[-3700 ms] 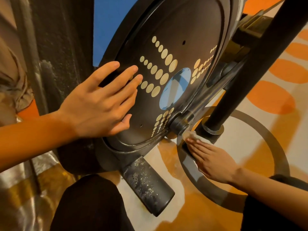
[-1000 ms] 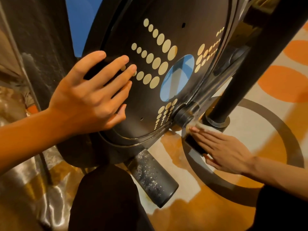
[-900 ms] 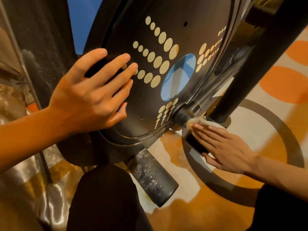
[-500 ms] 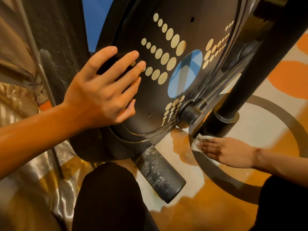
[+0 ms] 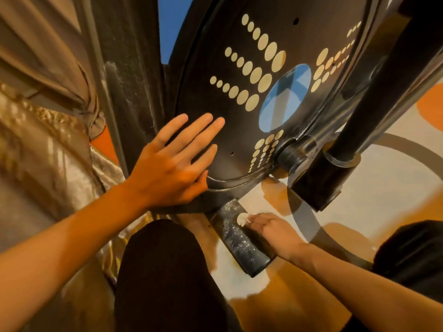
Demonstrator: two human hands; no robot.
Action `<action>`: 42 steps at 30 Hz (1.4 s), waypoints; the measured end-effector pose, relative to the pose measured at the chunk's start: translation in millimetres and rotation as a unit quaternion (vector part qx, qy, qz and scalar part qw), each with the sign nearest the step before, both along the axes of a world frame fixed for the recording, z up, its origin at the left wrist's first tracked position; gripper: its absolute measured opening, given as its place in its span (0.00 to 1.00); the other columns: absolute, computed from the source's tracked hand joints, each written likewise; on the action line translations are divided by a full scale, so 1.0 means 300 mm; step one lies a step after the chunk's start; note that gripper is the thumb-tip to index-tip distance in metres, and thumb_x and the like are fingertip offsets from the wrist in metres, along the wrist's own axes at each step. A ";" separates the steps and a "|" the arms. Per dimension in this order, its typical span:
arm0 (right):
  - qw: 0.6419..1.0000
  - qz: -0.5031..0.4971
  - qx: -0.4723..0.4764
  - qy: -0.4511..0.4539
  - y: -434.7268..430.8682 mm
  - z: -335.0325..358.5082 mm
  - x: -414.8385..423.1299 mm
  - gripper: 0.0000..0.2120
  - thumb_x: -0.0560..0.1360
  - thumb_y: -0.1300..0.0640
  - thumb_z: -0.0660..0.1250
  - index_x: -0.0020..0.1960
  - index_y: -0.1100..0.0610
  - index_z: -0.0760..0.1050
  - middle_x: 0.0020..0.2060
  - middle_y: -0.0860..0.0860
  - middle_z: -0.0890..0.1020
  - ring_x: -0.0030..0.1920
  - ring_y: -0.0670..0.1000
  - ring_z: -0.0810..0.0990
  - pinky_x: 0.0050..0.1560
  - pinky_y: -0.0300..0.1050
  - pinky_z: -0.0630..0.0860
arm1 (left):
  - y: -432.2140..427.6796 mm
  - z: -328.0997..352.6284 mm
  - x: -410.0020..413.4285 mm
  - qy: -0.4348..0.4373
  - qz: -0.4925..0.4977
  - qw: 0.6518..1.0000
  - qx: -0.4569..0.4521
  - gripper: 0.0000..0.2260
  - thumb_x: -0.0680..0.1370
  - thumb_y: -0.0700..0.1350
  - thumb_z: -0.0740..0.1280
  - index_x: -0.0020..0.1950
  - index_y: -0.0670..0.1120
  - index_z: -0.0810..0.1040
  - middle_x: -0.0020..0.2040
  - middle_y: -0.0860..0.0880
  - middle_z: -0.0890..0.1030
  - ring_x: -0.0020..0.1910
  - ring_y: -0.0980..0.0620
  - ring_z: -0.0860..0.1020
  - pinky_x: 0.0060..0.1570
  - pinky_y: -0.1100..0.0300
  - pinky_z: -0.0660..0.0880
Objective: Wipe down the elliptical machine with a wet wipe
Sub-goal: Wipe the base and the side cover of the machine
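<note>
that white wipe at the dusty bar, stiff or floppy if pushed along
Probably floppy: the wipe shows as a crumpled wad poking out from the right hand. It looks light, so should follow the hand. On the speckled, dusty bar it may drag and bunch.

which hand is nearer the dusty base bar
Right. The right hand holds the wipe against the dusty base bar; the left hand rests above it on the dotted cover.
</note>
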State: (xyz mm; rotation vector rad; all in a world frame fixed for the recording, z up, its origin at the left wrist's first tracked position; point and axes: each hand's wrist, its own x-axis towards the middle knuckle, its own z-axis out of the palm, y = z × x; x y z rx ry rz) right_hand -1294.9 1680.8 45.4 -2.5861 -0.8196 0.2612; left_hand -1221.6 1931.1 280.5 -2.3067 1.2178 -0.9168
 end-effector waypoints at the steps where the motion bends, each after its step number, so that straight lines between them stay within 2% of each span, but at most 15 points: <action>1: 0.999 -0.026 0.004 0.039 0.024 -0.020 -0.016 0.22 0.80 0.58 0.70 0.74 0.51 0.74 0.70 0.52 0.78 0.71 0.52 0.74 0.73 0.41 0.67 | 0.015 -0.044 -0.029 0.013 0.011 1.000 -0.010 0.16 0.78 0.47 0.66 0.61 0.40 0.83 0.79 0.38 0.67 0.79 0.39 0.65 0.80 0.43 0.53; 3: 0.989 -0.115 0.024 0.094 0.067 -0.043 -0.056 0.22 0.83 0.54 0.64 0.76 0.47 0.70 0.71 0.50 0.75 0.71 0.50 0.73 0.72 0.39 0.67 | 0.036 -0.121 -0.067 0.024 0.024 0.999 -0.031 0.17 0.77 0.46 0.67 0.62 0.41 0.84 0.78 0.38 0.68 0.79 0.39 0.65 0.81 0.43 0.52; 6: 0.965 -0.225 0.034 0.129 0.099 -0.063 -0.132 0.21 0.83 0.54 0.64 0.75 0.46 0.71 0.71 0.48 0.75 0.70 0.48 0.74 0.71 0.37 0.67 | 0.040 -0.194 -0.076 0.031 0.042 0.997 -0.061 0.17 0.77 0.45 0.66 0.63 0.42 0.84 0.78 0.39 0.67 0.79 0.39 0.65 0.82 0.42 0.48; 9: 0.959 -0.230 0.021 0.165 0.081 -0.099 -0.214 0.24 0.83 0.55 0.64 0.78 0.45 0.66 0.75 0.47 0.72 0.71 0.47 0.73 0.71 0.36 0.65 | 0.047 -0.248 -0.047 0.040 0.063 0.994 -0.081 0.17 0.78 0.46 0.65 0.64 0.43 0.84 0.79 0.40 0.65 0.79 0.39 0.64 0.82 0.42 0.46; 11: 0.957 -0.214 -0.007 0.194 0.075 -0.123 -0.262 0.29 0.84 0.59 0.60 0.82 0.46 0.56 0.81 0.49 0.61 0.75 0.49 0.69 0.73 0.38 0.64 | 0.059 -0.273 -0.022 0.028 0.065 0.994 -0.084 0.17 0.78 0.47 0.66 0.64 0.43 0.83 0.79 0.40 0.66 0.80 0.39 0.63 0.82 0.44 0.45; 13: 0.955 -0.200 -0.022 0.218 0.082 -0.140 -0.296 0.35 0.85 0.62 0.57 0.84 0.45 0.43 0.83 0.49 0.47 0.80 0.52 0.60 0.78 0.44 0.58 | 0.068 -0.289 -0.004 0.009 0.062 0.994 -0.089 0.17 0.78 0.49 0.66 0.63 0.44 0.84 0.78 0.41 0.68 0.79 0.40 0.64 0.82 0.46 0.44; 15: 0.953 -0.199 -0.009 0.228 0.076 -0.145 -0.301 0.37 0.85 0.60 0.58 0.83 0.44 0.38 0.83 0.48 0.43 0.81 0.52 0.57 0.79 0.46 0.55 | 0.069 -0.309 0.008 -0.015 0.069 0.993 -0.090 0.17 0.78 0.51 0.66 0.62 0.44 0.84 0.77 0.41 0.71 0.79 0.41 0.65 0.81 0.46 0.43; 18: 0.953 -0.200 0.005 0.226 0.040 -0.158 -0.287 0.34 0.86 0.55 0.58 0.84 0.43 0.42 0.83 0.47 0.49 0.81 0.51 0.60 0.79 0.45 0.55 | 0.063 -0.347 0.022 -0.066 0.079 0.990 -0.098 0.17 0.77 0.53 0.68 0.60 0.46 0.85 0.76 0.44 0.74 0.78 0.43 0.66 0.80 0.46 0.43; 21: 0.965 -0.163 -0.016 0.203 0.008 -0.196 -0.275 0.33 0.86 0.59 0.56 0.82 0.42 0.42 0.78 0.40 0.40 0.82 0.45 0.51 0.75 0.35 0.42 | 0.058 -0.373 0.032 -0.093 0.071 0.985 -0.124 0.14 0.76 0.53 0.69 0.56 0.46 0.86 0.75 0.47 0.75 0.77 0.45 0.68 0.80 0.46 0.43; 23: 0.966 -0.152 -0.015 0.209 0.005 -0.221 -0.263 0.33 0.86 0.61 0.54 0.81 0.41 0.41 0.77 0.39 0.38 0.81 0.43 0.48 0.74 0.33 0.39 | 0.054 -0.376 0.034 -0.101 0.063 0.983 -0.137 0.13 0.76 0.53 0.70 0.53 0.47 0.87 0.74 0.48 0.76 0.76 0.46 0.69 0.80 0.47 0.43; 27: 0.967 -0.156 0.002 0.201 0.029 -0.241 -0.192 0.32 0.85 0.61 0.57 0.83 0.43 0.47 0.78 0.39 0.44 0.80 0.43 0.51 0.76 0.35 0.45 | 0.049 -0.373 0.036 -0.100 0.060 0.981 -0.153 0.12 0.76 0.52 0.70 0.51 0.47 0.87 0.73 0.49 0.77 0.75 0.47 0.70 0.80 0.48 0.43; 31: 0.974 -0.151 -0.008 0.167 0.094 -0.265 -0.086 0.34 0.84 0.65 0.57 0.84 0.47 0.48 0.80 0.43 0.44 0.81 0.44 0.51 0.74 0.33 0.42 | 0.045 -0.378 0.034 -0.100 0.060 0.981 -0.158 0.13 0.75 0.53 0.70 0.52 0.48 0.87 0.73 0.50 0.78 0.75 0.48 0.71 0.80 0.48 0.43; 36: 0.976 -0.147 0.011 0.159 0.178 -0.274 0.048 0.32 0.83 0.66 0.58 0.84 0.49 0.53 0.83 0.49 0.54 0.81 0.50 0.58 0.77 0.39 0.50 | 0.044 -0.371 0.032 -0.098 0.062 0.981 -0.156 0.14 0.75 0.55 0.70 0.51 0.47 0.87 0.72 0.50 0.78 0.74 0.48 0.71 0.80 0.48 0.45; 40: 0.967 -0.173 0.064 0.175 0.232 -0.289 0.099 0.28 0.86 0.58 0.57 0.83 0.49 0.55 0.82 0.48 0.56 0.81 0.50 0.58 0.76 0.37 0.46 | 0.040 -0.368 0.030 -0.093 0.062 0.982 -0.153 0.14 0.75 0.55 0.69 0.51 0.47 0.87 0.72 0.49 0.78 0.74 0.47 0.71 0.80 0.48 0.45; 42: 0.969 -0.173 0.063 0.166 0.219 -0.273 0.062 0.28 0.85 0.57 0.61 0.83 0.50 0.58 0.81 0.49 0.60 0.80 0.52 0.62 0.77 0.41 0.52 | 0.041 -0.370 0.033 -0.089 0.061 0.982 -0.156 0.14 0.75 0.55 0.69 0.51 0.48 0.87 0.72 0.49 0.78 0.74 0.48 0.71 0.80 0.48 0.45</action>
